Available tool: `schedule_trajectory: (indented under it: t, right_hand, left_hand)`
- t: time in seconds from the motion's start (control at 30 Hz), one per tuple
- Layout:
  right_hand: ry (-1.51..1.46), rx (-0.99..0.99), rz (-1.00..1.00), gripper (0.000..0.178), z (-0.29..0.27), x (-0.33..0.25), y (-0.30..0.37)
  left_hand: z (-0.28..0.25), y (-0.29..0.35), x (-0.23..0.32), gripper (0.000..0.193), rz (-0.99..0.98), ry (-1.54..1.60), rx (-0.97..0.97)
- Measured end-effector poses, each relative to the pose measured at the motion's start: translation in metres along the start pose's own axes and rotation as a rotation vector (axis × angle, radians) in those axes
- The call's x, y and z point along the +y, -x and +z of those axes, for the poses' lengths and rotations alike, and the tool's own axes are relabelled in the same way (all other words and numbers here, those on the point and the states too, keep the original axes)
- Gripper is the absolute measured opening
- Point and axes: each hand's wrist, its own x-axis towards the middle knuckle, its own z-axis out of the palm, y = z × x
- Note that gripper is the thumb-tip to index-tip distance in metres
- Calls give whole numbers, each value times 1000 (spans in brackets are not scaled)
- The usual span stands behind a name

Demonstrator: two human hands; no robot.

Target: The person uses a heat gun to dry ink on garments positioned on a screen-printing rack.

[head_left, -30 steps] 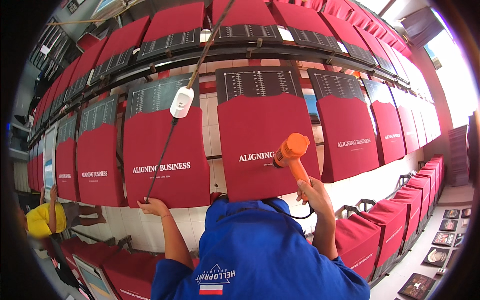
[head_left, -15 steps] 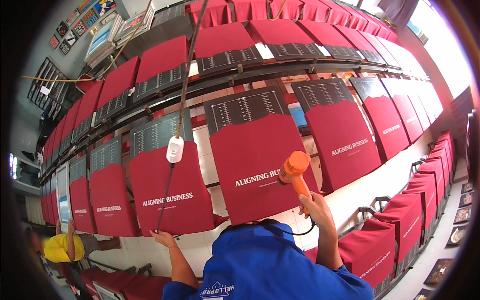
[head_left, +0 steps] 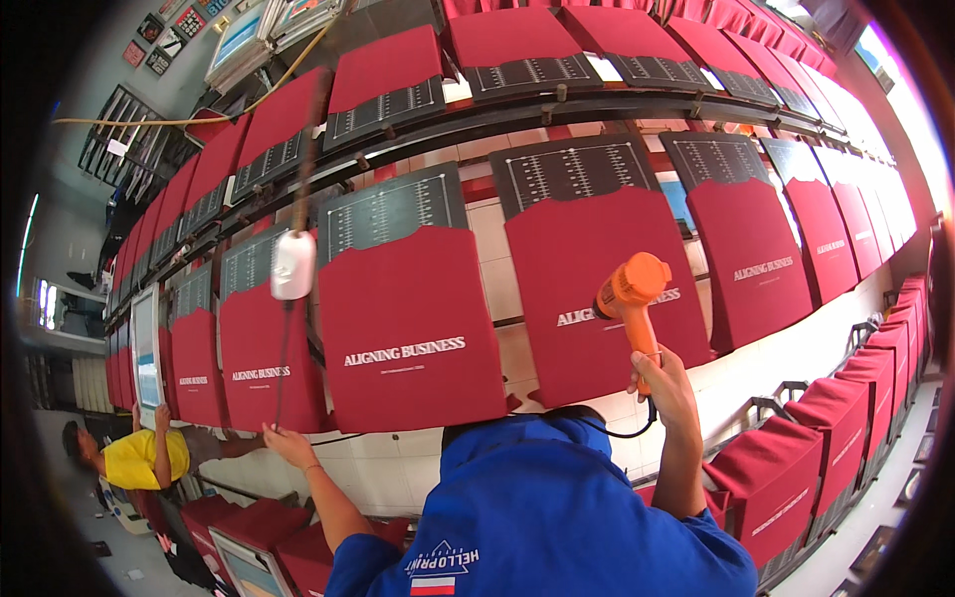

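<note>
My right hand [head_left: 665, 386] grips an orange heat gun [head_left: 637, 289] by its handle. Its head is over the white print of a red T-shirt [head_left: 597, 249] stretched on a dark board, hiding some of the letters; I cannot tell the gap between nozzle and cloth. At the left, the fingers of my left hand [head_left: 286, 445] close on a thin dark cord [head_left: 283, 358]. That cord hangs from a white socket piece [head_left: 292, 267], which is suspended in front of another red shirt [head_left: 261, 343]. A black cable [head_left: 627, 435] leaves the heat gun's handle.
Rows of red shirts on boards run along metal rails [head_left: 477, 114]. Another row [head_left: 776, 488] stands behind me on the right. At the far left a person in yellow [head_left: 149, 463] holds a framed screen [head_left: 146, 348]. A yellowish hose [head_left: 288, 75] hangs at upper left.
The shirts have shifted rightward in view. Across the same shirt's print, the heat gun has moved left. My left hand and the hanging socket have swung left, to in front of a farther shirt.
</note>
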Motion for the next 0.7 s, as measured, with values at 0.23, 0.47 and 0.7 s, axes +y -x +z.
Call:
schedule_trajectory:
  t: [0.23,0.47,0.7]
  right_hand:
    - [-26,-111,19,24,166,-3,3]
    - [87,-62,39,33,255,2,19]
    - [164,1,69,28,273,1,32]
  left_hand:
    - [-11,-173,-100,42,132,-100,198]
    - [8,-244,-174,48,-149,-298,-25]
    - [68,-296,-302,49,-379,-311,-198]
